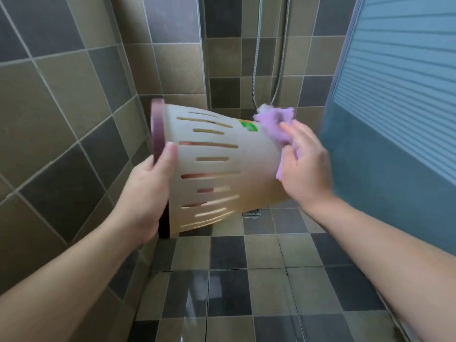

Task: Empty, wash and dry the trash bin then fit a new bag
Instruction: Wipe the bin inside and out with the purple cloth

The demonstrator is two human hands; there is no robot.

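A cream plastic trash bin (249,166) with slotted sides and a purple rim (157,129) is held sideways in the air, its mouth facing left and its base to the right. My left hand (145,193) grips the rim, thumb on the outside wall, fingers hidden inside. My right hand (306,164) holds a purple cloth (274,124) against the bin's base end. A green sticker (249,125) sits on the bin near the base. The inside of the bin is hidden.
Tiled walls close in on the left and behind. A metal shower hose (278,77) hangs on the back wall. A blue glass door (394,119) stands at the right. A floor drain (251,211) lies below the bin; the floor tiles (229,292) look wet.
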